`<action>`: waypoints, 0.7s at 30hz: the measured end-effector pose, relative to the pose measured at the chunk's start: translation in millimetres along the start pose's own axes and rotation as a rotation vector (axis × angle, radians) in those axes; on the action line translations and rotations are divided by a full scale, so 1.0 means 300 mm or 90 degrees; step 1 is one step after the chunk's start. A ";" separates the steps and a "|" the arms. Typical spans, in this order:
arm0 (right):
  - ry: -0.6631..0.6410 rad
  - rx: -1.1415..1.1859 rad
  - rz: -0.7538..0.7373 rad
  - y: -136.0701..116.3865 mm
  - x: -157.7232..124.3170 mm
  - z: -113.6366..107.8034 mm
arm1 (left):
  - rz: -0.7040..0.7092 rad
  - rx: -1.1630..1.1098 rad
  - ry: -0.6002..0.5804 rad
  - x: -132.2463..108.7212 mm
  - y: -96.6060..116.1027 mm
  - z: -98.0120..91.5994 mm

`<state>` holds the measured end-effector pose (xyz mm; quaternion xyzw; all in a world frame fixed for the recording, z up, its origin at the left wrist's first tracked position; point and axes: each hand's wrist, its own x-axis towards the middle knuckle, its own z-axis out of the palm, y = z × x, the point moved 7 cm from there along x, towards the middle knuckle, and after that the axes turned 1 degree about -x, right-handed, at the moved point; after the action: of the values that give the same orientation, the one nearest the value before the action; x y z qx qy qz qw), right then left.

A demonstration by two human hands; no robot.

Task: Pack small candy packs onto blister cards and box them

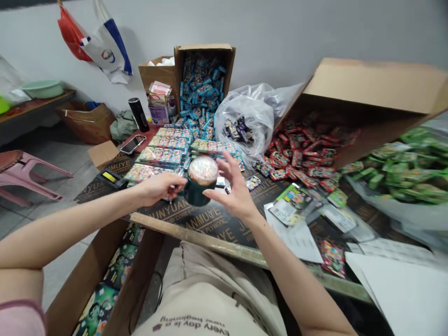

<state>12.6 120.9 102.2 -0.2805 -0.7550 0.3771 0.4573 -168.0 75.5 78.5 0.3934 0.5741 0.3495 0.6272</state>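
A dark green mug (pixel 196 192) with a pale, shiny round top is held over the front of the table. My left hand (pixel 161 187) grips it at its left side, fingers curled where the handle would be. On the other side, my right hand (pixel 235 187) is open and curved around the mug, fingers spread. Its thumb tip is close to the mug wall; I cannot tell whether it touches. Behind the mug lie stacks of colourful flat packs (pixel 163 155).
Blue packets (pixel 203 86) spill from an upright carton. A clear plastic bag (pixel 257 105) holds dark packets. Red packets (pixel 301 151) lie before a tilted box (pixel 371 88), green ones (pixel 395 163) at right. A phone (pixel 133 144) and black tumbler (pixel 138 114) are at left.
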 end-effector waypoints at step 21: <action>0.095 0.318 0.043 0.063 -0.267 -0.297 | 0.018 0.292 -0.230 -0.153 -0.048 0.419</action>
<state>128.5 97.8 74.8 -0.2112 -0.5929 0.5453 0.5537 -47.4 16.7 89.8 0.5888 0.5115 0.1434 0.6092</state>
